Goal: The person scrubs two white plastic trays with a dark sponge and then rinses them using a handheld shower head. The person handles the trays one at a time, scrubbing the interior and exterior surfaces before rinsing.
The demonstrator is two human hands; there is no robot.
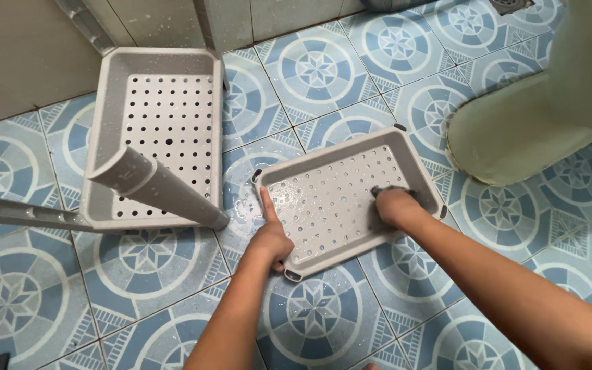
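A grey perforated plastic tray point(405, 142) lies flat on the wet blue patterned tile floor point(323, 315). My left hand point(268, 240) grips the tray's near-left rim, thumb stretched up along the edge. Inside the tray, my right hand point(393, 205) presses a dark scrubbing pad point(385, 190) against the wet, holed bottom. The pad is mostly hidden under my fingers.
A second grey perforated tray point(111, 109) lies to the left, with a grey post point(159, 188) across it and a grey rail point(15, 212) sticking out left. A pale green ceramic pedestal base point(522, 130) stands at the right. Beige wall tiles point(29, 48) and a floor drain point(512, 5) are behind.
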